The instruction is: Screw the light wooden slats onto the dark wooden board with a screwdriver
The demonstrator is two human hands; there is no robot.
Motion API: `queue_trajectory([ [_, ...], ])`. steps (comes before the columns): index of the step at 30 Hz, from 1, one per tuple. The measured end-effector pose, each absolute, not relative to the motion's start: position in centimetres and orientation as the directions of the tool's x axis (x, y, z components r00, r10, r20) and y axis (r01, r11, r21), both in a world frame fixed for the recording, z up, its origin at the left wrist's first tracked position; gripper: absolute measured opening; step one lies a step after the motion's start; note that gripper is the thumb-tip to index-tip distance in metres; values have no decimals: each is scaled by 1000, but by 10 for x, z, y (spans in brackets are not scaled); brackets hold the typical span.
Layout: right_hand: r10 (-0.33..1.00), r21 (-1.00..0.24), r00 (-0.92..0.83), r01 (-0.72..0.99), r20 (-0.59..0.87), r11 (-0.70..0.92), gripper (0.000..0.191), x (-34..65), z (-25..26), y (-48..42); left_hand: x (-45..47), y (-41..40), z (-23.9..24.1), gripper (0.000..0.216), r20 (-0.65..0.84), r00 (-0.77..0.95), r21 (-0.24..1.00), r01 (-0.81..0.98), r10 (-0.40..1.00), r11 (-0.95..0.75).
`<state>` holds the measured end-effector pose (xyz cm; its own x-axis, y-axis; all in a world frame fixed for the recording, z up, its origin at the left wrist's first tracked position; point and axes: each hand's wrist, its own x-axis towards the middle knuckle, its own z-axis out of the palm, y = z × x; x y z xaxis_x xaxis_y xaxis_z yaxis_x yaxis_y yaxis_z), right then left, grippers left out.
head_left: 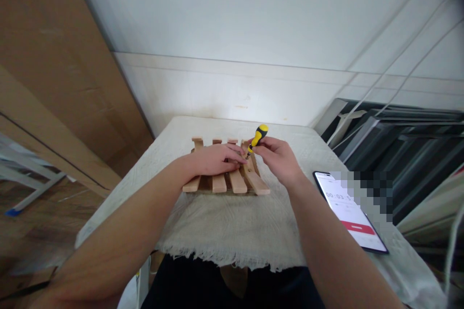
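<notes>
A wooden slatted piece [219,183] lies on the cloth-covered table, with several pale slats side by side over crosspieces that are mostly hidden. Across the slats rests my left hand [213,158], palm down and fingers stretched out to the right. Its fingertips come close to the screwdriver's metal tip; whether they touch a screw is too small to tell. My right hand [277,154] grips a yellow-and-black screwdriver [259,135] low on its handle. The screwdriver tilts, handle up and to the right, its tip down at the rightmost slat.
A phone [350,212] showing a timer lies on the table's right side. The cream tablecloth [232,229] has a frayed front edge. A white wall [253,24] rises behind, large cardboard [65,67] stands left, and dark flat panels [413,145] lean at right with white cords.
</notes>
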<state>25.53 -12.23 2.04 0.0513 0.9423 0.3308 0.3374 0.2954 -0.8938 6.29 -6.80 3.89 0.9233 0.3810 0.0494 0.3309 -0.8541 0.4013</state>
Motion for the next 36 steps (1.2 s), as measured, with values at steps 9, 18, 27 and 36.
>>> queue_trajectory([
  [9,845,-787,253,553,471,273,31,250,14,-116,63,-65,35,29,58,914,380,352,402,-855],
  [18,894,-878,212,375,395,299,28,252,13,-118,61,-64,33,29,96,925,383,306,367,-872],
  [27,888,-836,164,445,430,322,30,249,14,-117,61,-60,29,31,96,929,394,294,357,-871],
  [36,843,-839,321,487,432,244,31,246,16,-119,62,-62,31,30,69,919,387,334,389,-859],
])
